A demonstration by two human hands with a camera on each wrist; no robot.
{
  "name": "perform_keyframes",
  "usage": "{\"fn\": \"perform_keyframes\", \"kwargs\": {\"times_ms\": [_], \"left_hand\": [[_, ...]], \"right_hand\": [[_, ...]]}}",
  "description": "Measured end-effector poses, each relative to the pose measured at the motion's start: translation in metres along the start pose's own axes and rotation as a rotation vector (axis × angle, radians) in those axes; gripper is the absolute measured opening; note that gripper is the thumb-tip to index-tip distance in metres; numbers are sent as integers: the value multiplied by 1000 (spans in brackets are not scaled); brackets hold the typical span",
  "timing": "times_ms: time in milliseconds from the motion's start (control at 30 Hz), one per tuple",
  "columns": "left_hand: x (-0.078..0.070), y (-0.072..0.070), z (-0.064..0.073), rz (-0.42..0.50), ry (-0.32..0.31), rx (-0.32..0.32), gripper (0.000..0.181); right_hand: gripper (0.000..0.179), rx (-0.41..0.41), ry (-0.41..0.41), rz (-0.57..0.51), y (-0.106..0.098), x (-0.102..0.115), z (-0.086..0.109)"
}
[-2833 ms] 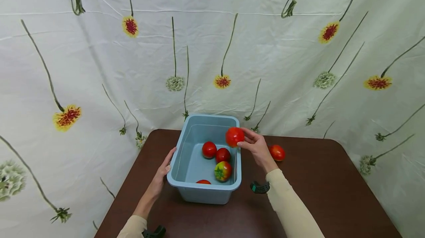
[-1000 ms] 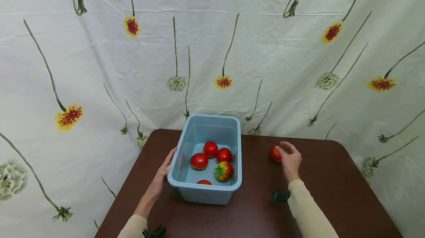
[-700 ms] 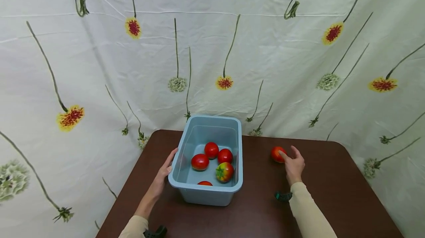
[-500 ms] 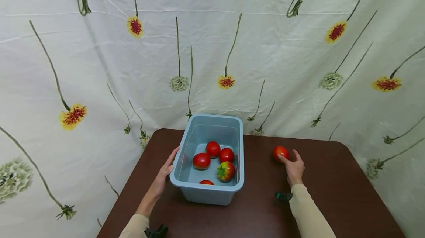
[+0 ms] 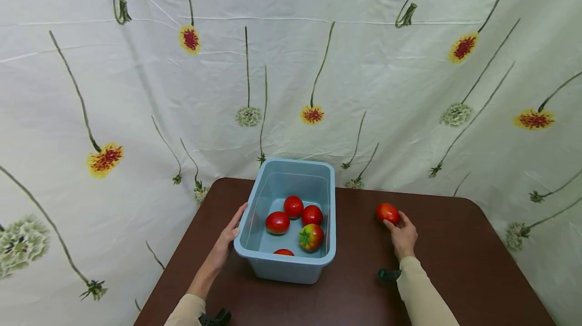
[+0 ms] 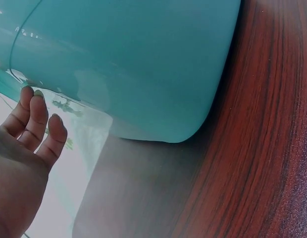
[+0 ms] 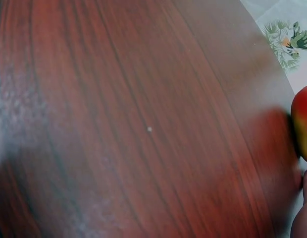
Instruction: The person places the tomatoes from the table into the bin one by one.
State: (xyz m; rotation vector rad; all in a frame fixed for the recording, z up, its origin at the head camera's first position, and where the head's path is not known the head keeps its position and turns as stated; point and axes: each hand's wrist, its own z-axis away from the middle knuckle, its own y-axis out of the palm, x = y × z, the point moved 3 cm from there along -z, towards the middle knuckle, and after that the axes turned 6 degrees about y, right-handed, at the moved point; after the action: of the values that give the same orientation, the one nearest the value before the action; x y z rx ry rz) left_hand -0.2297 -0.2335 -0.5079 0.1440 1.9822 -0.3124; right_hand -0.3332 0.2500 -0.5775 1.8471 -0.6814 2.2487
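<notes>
A light blue plastic bin (image 5: 291,268) stands on the table with several tomatoes (image 5: 277,223) inside, one of them partly green and yellow (image 5: 311,237). My left hand (image 5: 223,246) grips the bin's left rim, thumb at the rim and fingers along the outer wall; the left wrist view shows the fingers (image 6: 32,119) bent against the bin wall (image 6: 143,64). To the right of the bin, my right hand (image 5: 403,237) pinches a red tomato (image 5: 387,213) between thumb and fingers. In the right wrist view that tomato (image 7: 304,124) shows a yellowish patch; most of the hand is cut off.
The dark brown wooden table (image 5: 354,295) has rounded far corners. Right behind it hangs a white cloth (image 5: 282,88) printed with flowers. A dark band (image 5: 388,274) sits at my right wrist.
My right hand carried a tomato over the bin's right rim; that one now lies inside at the left. The hand then moved right to the tomato on the table and took hold of it.
</notes>
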Motion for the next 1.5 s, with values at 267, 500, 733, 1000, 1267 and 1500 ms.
{"fn": "perform_keyframes", "kwargs": {"times_ms": [267,500,733,1000,1267,1500], "left_hand": [[1,1,0,-9,-11,-5,55],[1,-1,0,-9,-11,-7,55],[1,0,0,0,-21,-17,55],[2,1,-1,-2,-18,-12,55],[-1,0,0,-7,-8,-14,55],[-1,0,-1,-7,-5,-7,55]], "right_hand": [[69,1,-1,5,-1,0,-3],[69,8,5,-8,2,9,0],[69,53,-32,-88,7,37,0],[66,146,-74,-107,15,57,8],[68,285,-206,-95,28,81,25],[69,339,-248,-148,39,108,38]]}}
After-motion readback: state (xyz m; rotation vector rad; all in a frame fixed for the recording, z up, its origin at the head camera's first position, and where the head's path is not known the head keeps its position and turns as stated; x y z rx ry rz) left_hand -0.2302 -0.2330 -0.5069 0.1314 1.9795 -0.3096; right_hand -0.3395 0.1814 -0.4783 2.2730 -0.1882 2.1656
